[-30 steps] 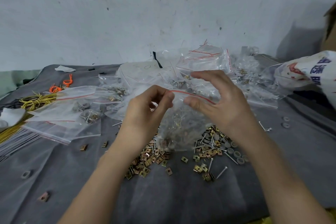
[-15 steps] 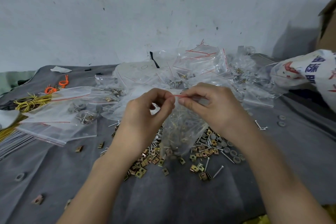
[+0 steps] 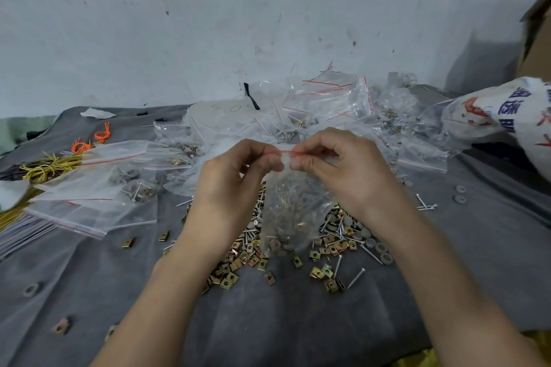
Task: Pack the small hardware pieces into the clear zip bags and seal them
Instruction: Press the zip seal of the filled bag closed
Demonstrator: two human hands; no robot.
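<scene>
A clear zip bag (image 3: 293, 211) with a red seal line hangs in the middle, holding screws, brass clips and grey washers. My left hand (image 3: 235, 179) pinches its top edge from the left. My right hand (image 3: 343, 170) pinches the same red strip from the right, and the fingertips of both hands nearly meet. Below the bag lies a loose pile of brass square clips (image 3: 238, 262), screws (image 3: 354, 277) and grey washers (image 3: 378, 247) on the grey cloth (image 3: 298, 322).
Filled and flat zip bags (image 3: 98, 188) lie at the left, and more clear bags (image 3: 328, 98) are heaped at the back. Yellow wire (image 3: 50, 167) and orange ties (image 3: 101, 135) sit far left. A printed white sack (image 3: 507, 119) lies at the right. A wall stands behind.
My hands have come together along the bag's red seal strip; a second ago the right hand was further right with the top stretched wide.
</scene>
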